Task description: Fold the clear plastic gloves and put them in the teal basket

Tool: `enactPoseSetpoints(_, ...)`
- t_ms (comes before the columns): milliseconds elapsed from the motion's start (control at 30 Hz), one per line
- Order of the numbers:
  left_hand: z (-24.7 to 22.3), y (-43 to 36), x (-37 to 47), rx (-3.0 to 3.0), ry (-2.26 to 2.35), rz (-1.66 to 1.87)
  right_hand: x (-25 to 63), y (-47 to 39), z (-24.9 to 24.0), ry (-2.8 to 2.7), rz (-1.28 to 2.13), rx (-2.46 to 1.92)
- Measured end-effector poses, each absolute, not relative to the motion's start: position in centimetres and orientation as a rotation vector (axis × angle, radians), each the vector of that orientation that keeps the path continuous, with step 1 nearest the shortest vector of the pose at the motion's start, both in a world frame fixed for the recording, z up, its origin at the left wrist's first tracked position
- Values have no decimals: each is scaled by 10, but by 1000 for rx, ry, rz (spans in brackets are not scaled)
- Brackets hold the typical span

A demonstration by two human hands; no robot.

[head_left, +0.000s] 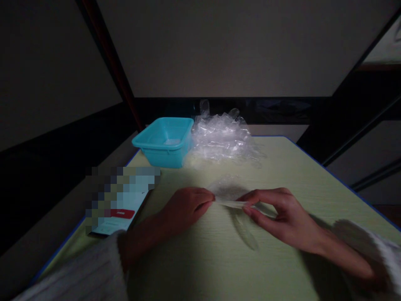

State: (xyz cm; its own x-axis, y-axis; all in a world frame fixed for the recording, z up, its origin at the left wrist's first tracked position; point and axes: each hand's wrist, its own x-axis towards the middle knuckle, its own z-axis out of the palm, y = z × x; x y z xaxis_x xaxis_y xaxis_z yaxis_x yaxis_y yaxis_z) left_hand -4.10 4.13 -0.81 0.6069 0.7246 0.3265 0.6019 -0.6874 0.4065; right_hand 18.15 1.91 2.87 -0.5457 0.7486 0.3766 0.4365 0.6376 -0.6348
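Observation:
Between my hands, a thin see-through disposable plastic glove is stretched above the table. My left hand pinches its left end, thumb against the curled fingers. On the other side, my right hand pinches it with thumb and fingertips. One finger-like part of the glove hangs toward me, and the rest spreads away behind the pinched edge. A crumpled pile of clear plastic gloves lies farther back, beyond both hands.
A turquoise plastic basket stands at the back left, touching the pile, with something pale inside. A phone with a lit, partly blurred screen lies at the left edge. The pale table has blue edging; panels rise behind it.

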Motion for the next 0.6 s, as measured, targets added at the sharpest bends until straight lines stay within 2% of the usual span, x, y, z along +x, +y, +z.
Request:
enactPoseSetpoints(400,-3,47,-43,2594,1231,836,198,28,35,-2066,620,-932)
enactPoseSetpoints(600,18,44,-50,2255,1331,1013,206,35,39,-1914,643,-967)
